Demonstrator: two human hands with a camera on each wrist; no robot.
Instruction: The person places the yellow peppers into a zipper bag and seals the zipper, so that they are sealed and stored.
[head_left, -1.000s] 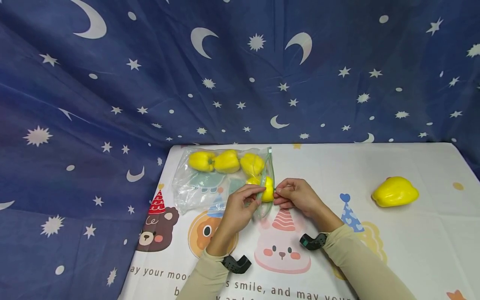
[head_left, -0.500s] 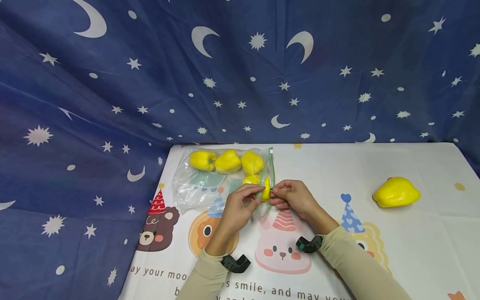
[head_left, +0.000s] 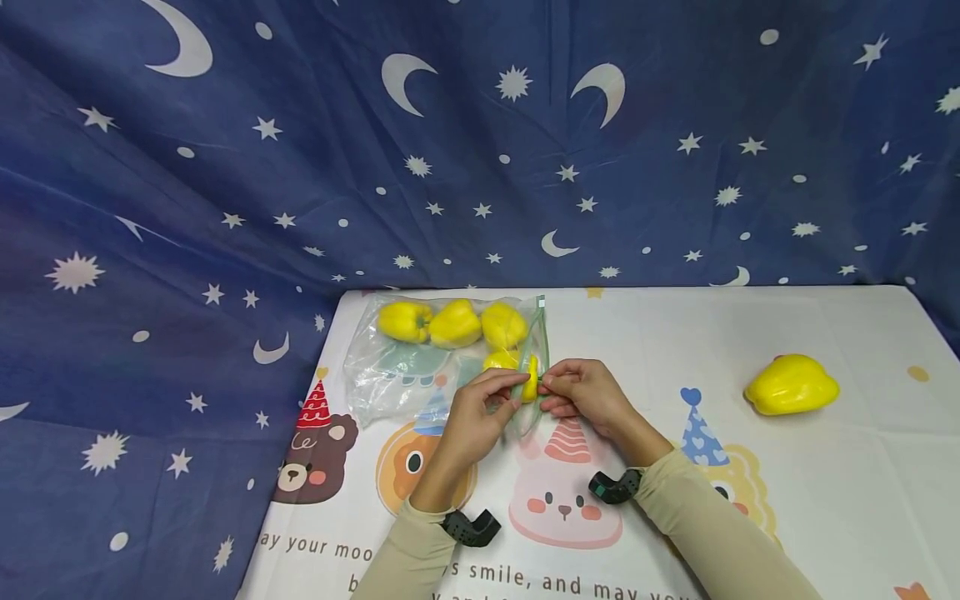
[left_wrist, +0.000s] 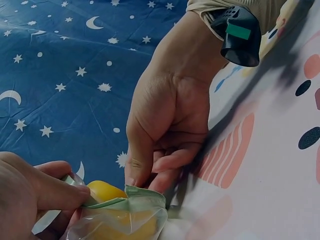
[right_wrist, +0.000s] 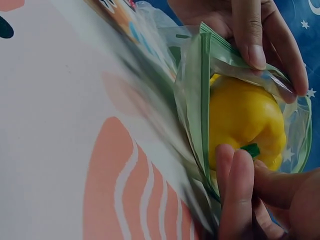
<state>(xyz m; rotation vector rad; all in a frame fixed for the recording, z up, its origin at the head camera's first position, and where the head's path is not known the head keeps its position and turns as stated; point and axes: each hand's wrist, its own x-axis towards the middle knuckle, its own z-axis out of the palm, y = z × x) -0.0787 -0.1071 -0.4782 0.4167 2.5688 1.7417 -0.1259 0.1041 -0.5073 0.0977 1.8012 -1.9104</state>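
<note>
A clear zip bag [head_left: 405, 392] with a green-edged mouth lies flat, several yellow bell peppers [head_left: 456, 323] inside it. At its mouth, my left hand [head_left: 480, 417] pinches the upper rim between thumb and fingers, and the mouth gapes. A yellow bell pepper [right_wrist: 245, 122] sits in that opening, its green stem turned outward. The fingertips of my right hand [head_left: 592, 392] pinch this pepper at its stem end. Both hands [left_wrist: 30, 195] show in the left wrist view, where bag film partly covers the pepper.
Another yellow bell pepper-like piece [head_left: 792, 384] lies alone on the right of the white printed tablecloth [head_left: 652, 325]. A dark blue curtain [head_left: 480, 142] with moons and stars hangs behind the table and along its left side.
My right hand has moved slightly left, and the pepper has slid deeper into the bag's mouth. My left hand keeps its place on the rim.
</note>
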